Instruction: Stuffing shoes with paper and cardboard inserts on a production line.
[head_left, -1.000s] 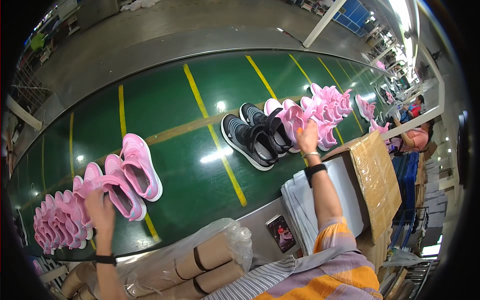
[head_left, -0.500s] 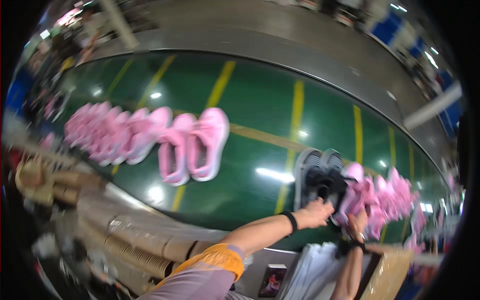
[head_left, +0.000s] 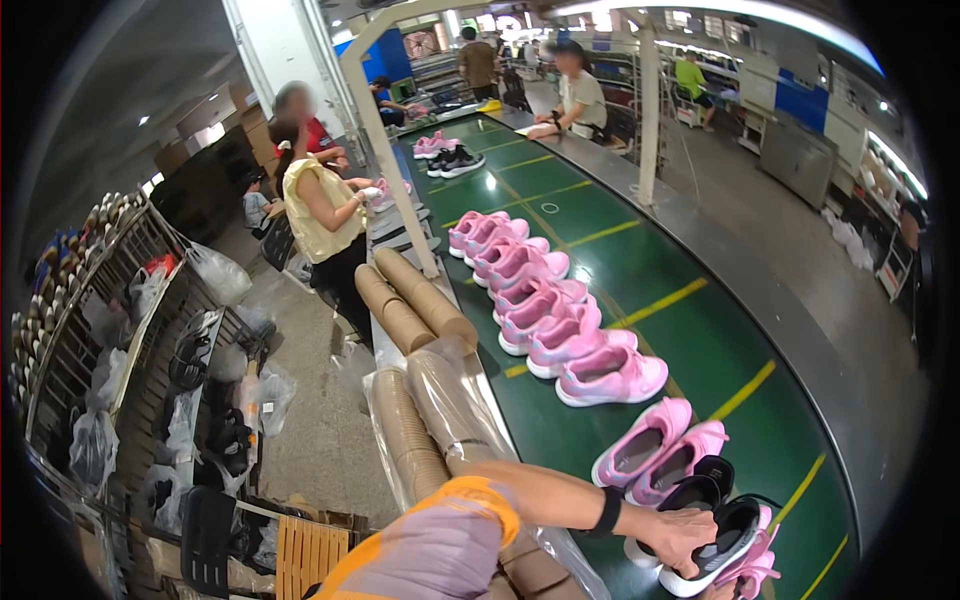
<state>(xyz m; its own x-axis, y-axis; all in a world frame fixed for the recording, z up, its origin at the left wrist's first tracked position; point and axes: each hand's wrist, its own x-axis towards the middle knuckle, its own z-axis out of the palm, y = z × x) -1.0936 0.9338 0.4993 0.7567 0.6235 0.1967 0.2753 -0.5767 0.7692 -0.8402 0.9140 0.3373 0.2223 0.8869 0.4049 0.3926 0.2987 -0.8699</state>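
My left hand [head_left: 682,537], with a black band at its wrist, closes on the heel openings of a pair of black shoes with white soles [head_left: 726,540]. Just beyond them on the green belt stands a pair of pink shoes [head_left: 642,443], toes pointing away to the right. More pink shoes [head_left: 755,575] lie against the black pair's right side, partly cut off by the lower edge. A sliver of skin beside them seems to be my right hand [head_left: 718,592]; its fingers are hidden.
A row of pink shoes [head_left: 610,379] runs up the yellow-striped belt [head_left: 680,330]. Brown rolls in clear plastic [head_left: 408,425] lie along its left edge. A person in a yellow top [head_left: 320,205] works on the left, another [head_left: 578,95] across the belt. Shoe racks [head_left: 95,330] stand far left.
The view has swung left and up along the belt, showing the people and racks. My left hand stays at the black shoes; my right hand has mostly left the picture.
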